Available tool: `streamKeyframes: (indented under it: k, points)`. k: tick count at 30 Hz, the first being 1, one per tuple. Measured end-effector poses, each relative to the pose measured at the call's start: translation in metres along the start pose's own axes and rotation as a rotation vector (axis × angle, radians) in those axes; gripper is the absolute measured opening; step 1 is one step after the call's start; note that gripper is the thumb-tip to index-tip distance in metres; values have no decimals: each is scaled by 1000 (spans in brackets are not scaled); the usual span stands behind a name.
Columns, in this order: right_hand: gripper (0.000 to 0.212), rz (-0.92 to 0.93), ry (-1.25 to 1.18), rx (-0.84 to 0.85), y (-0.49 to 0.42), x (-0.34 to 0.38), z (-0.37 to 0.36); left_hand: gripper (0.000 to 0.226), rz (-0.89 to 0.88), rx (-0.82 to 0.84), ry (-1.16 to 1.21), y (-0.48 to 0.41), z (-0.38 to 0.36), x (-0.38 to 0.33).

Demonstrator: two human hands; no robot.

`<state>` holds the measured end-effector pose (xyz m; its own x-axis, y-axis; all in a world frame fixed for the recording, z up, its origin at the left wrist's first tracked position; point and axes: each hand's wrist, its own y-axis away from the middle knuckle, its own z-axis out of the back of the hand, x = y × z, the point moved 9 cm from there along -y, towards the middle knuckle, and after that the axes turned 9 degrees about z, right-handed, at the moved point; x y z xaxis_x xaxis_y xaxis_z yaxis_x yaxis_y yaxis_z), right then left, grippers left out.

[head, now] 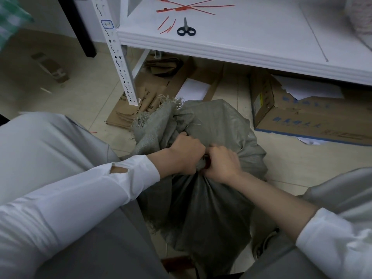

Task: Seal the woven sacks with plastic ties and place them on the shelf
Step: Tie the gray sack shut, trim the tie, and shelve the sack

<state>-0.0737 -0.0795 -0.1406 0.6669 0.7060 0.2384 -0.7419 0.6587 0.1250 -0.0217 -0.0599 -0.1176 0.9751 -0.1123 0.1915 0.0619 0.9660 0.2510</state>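
One sack (211, 198) in work, on the floor between the knees, below the shelf (241, 47). Left hand (185, 153) clenched round the bunched neck; right hand (223, 162) curled on a sliver of red tie (207, 165) at the same spot. Probably mid-cinch: not trimmed, not shelved. Spare ties (187, 7), scissors (186, 29), offcuts (167, 27) up on the shelf. Tie lock hidden by fingers; pale bundle (360, 21) at shelf's right edge cut off, unidentifiable.

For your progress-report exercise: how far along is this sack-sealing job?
Done: red offcuts beside the scissors hint at ties already trimmed. In hand: left hand and right hand grip the gathered neck of the grey sack, a red tie between them. Left: trimming, then lifting it onto the shelf, where spare ties wait.
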Motion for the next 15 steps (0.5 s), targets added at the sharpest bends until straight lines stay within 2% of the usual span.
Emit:
streamKeyframes:
  k: [4, 8, 13, 15]
  points:
    - [39, -35, 40, -35, 0, -3, -6, 21, -19, 24, -16, -1, -3, -5]
    - [41, 37, 78, -36, -3, -3, -9, 20, -62, 42, -59, -2, -4, -8]
    - [50, 187, -147, 125, -18, -13, -1, 37, -141, -17, -165, -4, 2, -8]
    - [48, 203, -236, 140, -21, -15, 4, 35, -181, -65, -216, -4, 4, -8]
